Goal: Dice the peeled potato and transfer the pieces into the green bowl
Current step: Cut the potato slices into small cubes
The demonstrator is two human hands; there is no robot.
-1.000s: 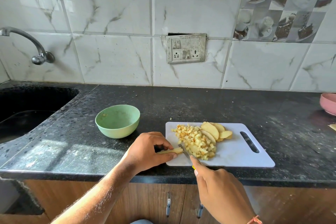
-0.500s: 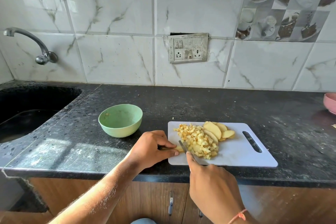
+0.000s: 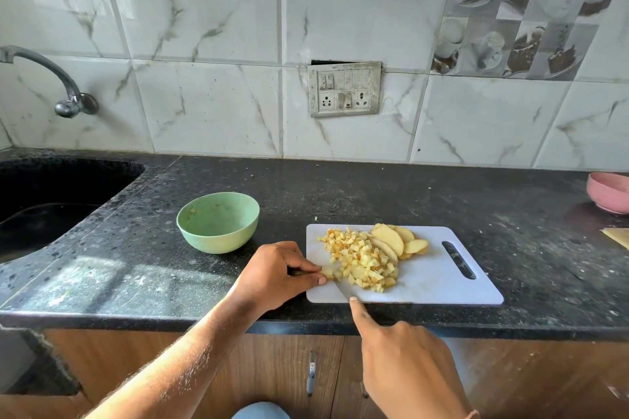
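Potato strip [image 3: 327, 271] shorter; knife [image 3: 341, 290] drawn back.

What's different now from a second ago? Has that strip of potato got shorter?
Yes. The potato strip pinched by the left hand has been cut down from a long piece to a short stub, its dice joining the diced pile. The right hand keeps hold of the knife, forefinger along the blade. The slices, cutting board and green bowl stayed put.

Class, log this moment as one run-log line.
phase: dicing | left hand: pinches potato strip | right hand: holds knife | green bowl: nearly empty
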